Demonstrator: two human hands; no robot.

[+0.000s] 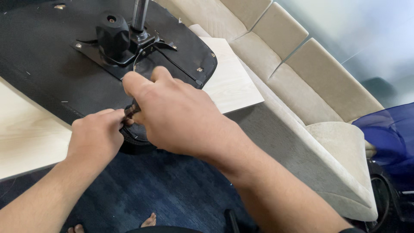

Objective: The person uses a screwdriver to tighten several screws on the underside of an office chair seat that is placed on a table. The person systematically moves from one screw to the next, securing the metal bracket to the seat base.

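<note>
step: mid-fiddle with a small dark fastener [131, 109] at the near edge of an upturned chair seat [47, 64], looks like turning or seating it, not done yet
left hand [95, 139]: curled in from the left, fingers [113, 115] pressed together and pinching the small dark piece
right hand [172, 114]: coming over the top, fingers curled tight on the same piece, exact grip hidden under the knuckles
where: fastener sits at the seat's front edge, right between both hands, just above the blue carpet [164, 190]
pointing: too small and covered to call for sure, long axis seems to run left-to-right, roughly along the seat edge
next move: probably needs a firm steady hold from the left while the right twists, small careful turns
around: seat lying on a pale wood bench [233, 82], metal post [139, 15] and black knob [113, 32] sticking up, beige sofa [302, 86] at right
</note>
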